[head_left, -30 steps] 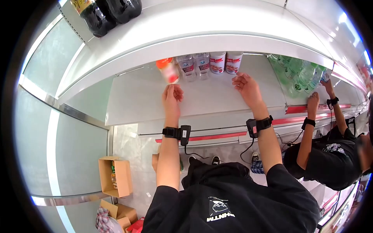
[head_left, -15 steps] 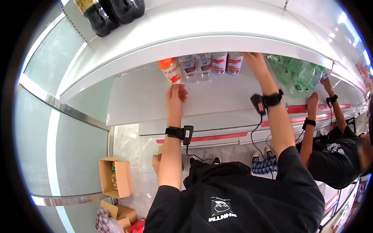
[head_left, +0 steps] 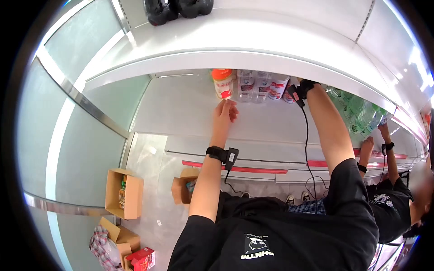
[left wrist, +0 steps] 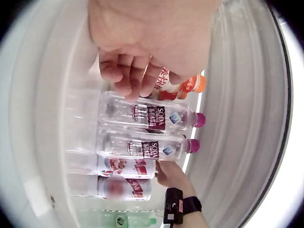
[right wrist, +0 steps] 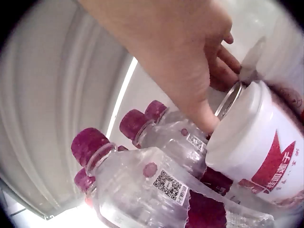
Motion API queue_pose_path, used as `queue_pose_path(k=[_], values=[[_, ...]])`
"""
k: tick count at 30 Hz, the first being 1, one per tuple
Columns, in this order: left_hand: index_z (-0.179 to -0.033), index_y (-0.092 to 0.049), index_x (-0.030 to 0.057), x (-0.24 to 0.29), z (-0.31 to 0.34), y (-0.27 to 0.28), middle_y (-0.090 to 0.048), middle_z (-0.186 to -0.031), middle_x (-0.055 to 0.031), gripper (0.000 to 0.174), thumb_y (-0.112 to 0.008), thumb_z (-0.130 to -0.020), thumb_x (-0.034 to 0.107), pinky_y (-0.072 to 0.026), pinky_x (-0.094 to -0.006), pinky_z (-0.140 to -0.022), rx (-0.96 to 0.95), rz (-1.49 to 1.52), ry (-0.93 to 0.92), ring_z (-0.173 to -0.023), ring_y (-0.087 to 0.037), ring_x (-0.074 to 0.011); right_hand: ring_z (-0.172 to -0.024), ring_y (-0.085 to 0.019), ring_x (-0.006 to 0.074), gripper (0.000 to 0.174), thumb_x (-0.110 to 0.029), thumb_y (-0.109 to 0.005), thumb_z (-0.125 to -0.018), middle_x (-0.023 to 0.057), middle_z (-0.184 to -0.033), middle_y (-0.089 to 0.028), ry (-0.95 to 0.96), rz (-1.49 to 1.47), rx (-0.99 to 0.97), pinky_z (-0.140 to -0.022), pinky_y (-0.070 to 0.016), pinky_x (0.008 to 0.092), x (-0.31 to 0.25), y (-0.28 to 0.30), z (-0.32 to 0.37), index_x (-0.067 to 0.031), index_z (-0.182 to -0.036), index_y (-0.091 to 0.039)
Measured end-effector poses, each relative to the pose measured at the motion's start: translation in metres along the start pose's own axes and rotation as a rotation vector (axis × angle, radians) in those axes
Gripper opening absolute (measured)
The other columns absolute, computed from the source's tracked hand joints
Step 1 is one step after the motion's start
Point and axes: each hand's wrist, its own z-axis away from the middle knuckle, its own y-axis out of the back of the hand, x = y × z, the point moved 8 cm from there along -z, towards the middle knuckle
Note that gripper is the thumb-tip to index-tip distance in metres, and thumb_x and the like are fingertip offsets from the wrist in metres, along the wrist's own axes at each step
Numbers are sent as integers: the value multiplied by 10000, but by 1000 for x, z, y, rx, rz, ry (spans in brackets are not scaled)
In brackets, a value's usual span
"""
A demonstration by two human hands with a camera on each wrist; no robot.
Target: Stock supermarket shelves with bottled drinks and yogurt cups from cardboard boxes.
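Observation:
Under the upper shelf, my right hand (right wrist: 185, 61) reaches behind the white-lidded can (right wrist: 270, 147), thumb and fingers on either side of a silver-rimmed can (right wrist: 230, 100); the upper shelf's edge mostly hides this hand in the head view. My left hand (head_left: 224, 112) hangs, fingers loosely bent, in front of an orange-capped bottle (head_left: 223, 86); its palm and fingers show in the left wrist view (left wrist: 147, 42). Clear bottles with purple caps (left wrist: 152, 114) stand between that bottle and the red-and-white cans (head_left: 277, 88).
Green bottles (head_left: 361, 113) stand on the right, where another person's hands (head_left: 367, 147) reach in. The upper shelf edge (head_left: 235, 58) overhangs the row, with dark bottles (head_left: 194, 7) above. Open cartons (head_left: 133, 196) lie on the floor by glass panels (head_left: 86, 156).
My right hand has moved from in front of the cans to deep under the upper shelf. The left hand stays by the orange-capped bottle. The head view has shifted.

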Motion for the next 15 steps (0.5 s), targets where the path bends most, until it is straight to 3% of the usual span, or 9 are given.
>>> queue_pose_path(k=[15], values=[[-958,-618,13,-5,-2,1,-598,-695,-47,379,-440,-1015,342,-383,-227,-488,-18,30,5,-549,-507,-81,-854,-592,136,291,-213,-699,-873,48,-917,-656,-106,-284,-10,-728,-483,292,19,23,11,-5,-1072,-657]])
